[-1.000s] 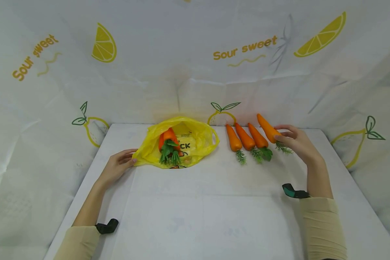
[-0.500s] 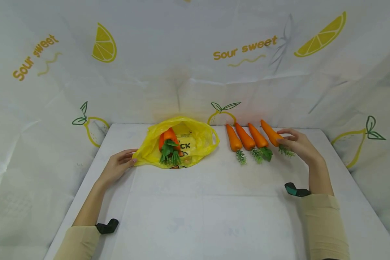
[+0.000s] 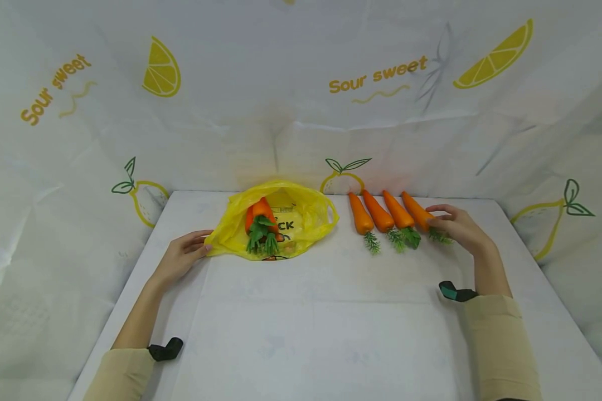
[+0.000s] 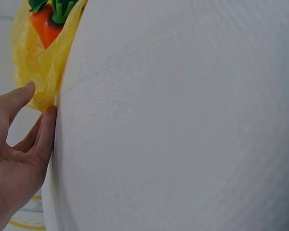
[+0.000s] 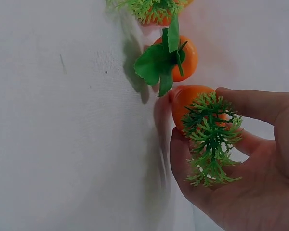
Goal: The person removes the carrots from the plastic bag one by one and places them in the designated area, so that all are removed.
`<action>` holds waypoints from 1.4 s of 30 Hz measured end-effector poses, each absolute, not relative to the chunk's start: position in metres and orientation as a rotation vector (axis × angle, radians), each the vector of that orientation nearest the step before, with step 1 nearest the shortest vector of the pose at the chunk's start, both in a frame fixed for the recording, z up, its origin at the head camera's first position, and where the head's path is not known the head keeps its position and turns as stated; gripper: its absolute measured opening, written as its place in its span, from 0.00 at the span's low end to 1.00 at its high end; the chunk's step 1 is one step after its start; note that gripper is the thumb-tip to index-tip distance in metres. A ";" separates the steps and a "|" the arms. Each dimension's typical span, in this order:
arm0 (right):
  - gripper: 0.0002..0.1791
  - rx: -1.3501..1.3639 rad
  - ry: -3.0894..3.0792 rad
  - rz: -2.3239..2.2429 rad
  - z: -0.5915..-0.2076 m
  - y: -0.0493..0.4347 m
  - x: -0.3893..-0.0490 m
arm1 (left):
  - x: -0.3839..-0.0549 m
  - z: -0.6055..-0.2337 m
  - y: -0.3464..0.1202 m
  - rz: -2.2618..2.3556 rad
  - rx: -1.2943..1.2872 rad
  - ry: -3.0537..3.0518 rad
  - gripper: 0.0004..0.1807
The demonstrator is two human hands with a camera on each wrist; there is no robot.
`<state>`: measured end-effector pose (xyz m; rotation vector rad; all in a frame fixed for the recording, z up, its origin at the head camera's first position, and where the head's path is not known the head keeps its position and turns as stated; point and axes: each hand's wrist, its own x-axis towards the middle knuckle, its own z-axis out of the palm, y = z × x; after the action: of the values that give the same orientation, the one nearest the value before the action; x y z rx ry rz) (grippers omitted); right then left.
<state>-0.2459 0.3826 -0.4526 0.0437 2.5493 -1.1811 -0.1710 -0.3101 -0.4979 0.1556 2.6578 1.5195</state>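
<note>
In the head view, my right hand (image 3: pixel 462 227) holds an orange carrot (image 3: pixel 414 209) with a feathery green top, the rightmost in a row. Its thumb and fingers lie on opposite sides of the thick end, as the right wrist view shows, with the carrot's top (image 5: pixel 213 139) hanging over the palm. To its left lie several more carrots (image 3: pixel 379 211), tips away from me. My left hand (image 3: pixel 180 256) touches the near left corner of a yellow plastic bag (image 3: pixel 308 225). Thumb and fingers stand apart there in the left wrist view. Orange carrots (image 3: pixel 262 209) with leafy tops lie inside the bag's mouth.
A white cloth covers the table (image 3: pixel 301 334). Behind it rises a white backdrop (image 3: pixel 261 128) printed with lemons and lettering. One handle loop (image 3: pixel 334 211) of the bag points toward the carrot row.
My right hand has brought the carrot down, and its tip has dropped level with the others in the row. The left hand and the bag stay where they were.
</note>
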 end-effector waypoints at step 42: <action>0.37 -0.018 2.655 -1.094 -0.446 0.382 -0.242 | -0.170 -0.497 -0.312 1.561 0.110 2.589 0.28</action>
<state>-0.2419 0.3819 -0.4465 -0.0177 2.6554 -1.0944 -0.1697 -0.3120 -0.4974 0.1101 2.5892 1.5613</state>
